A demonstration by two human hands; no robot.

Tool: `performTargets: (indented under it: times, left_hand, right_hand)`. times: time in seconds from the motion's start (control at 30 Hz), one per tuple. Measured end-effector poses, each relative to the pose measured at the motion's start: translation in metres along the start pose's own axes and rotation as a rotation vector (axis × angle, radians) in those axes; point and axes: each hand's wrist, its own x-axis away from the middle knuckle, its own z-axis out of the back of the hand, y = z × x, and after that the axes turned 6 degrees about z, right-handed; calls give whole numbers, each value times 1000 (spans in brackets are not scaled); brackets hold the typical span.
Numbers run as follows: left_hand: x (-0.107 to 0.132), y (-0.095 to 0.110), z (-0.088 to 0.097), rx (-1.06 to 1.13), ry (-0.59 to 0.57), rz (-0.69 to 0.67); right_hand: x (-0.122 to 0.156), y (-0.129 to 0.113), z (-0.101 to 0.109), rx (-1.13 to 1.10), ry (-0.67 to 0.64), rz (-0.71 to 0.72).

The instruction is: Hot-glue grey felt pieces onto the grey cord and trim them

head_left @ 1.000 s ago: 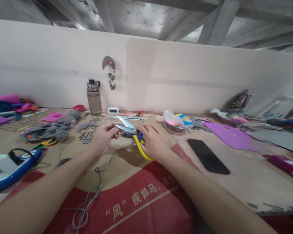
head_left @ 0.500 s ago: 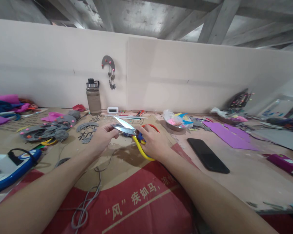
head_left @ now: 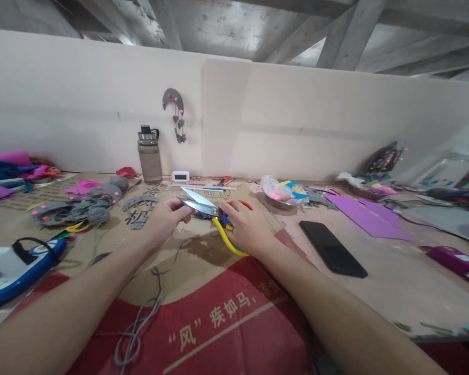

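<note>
My right hand [head_left: 248,225] is wrapped round a pair of scissors [head_left: 201,204] with yellow and red handles. The silver blades point left, a narrow gap between them. My left hand [head_left: 168,216] is closed in a pinch beside the blade ends; what its fingers hold, if anything, is too small to make out. Under the scissors, partly covered by my right hand, lies something dark blue. Left of my left hand are grey felt pieces [head_left: 140,211]. A loose grey cord [head_left: 156,299] trails over the printed cardboard [head_left: 219,291] below my hands.
A black phone [head_left: 332,248] and purple sheets [head_left: 369,216] lie to the right, near a metal bowl [head_left: 283,202] of scraps. Behind stand a water bottle [head_left: 149,159] and a small white clock [head_left: 180,176]. Felt crafts [head_left: 74,208] and a blue-white device [head_left: 23,276] are on the left.
The scissor blades have closed slightly towards each other. Both hands stay in nearly the same place.
</note>
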Motion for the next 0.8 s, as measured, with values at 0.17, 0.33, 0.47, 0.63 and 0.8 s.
performTargets:
  times: [0.17,0.33,0.47,0.63,0.8]
  left_hand:
    - [-1,-2,3,-24,-48,0]
    - [0,3,1,43,-90,-15]
    - [2,7,-1,143,-127,-3]
    - [2,7,0,182,-116,43]
    - [2,5,-1,185,-97,35]
  right_hand:
    - [0,0,3,9,-11,8]
    - [-1,0,3,-81,7,-6]
    - [-3,3,-5,-335,54,-87]
    - [-2,1,-7,-320,63,-96]
    - [1,-5,0,-197,19,-33]
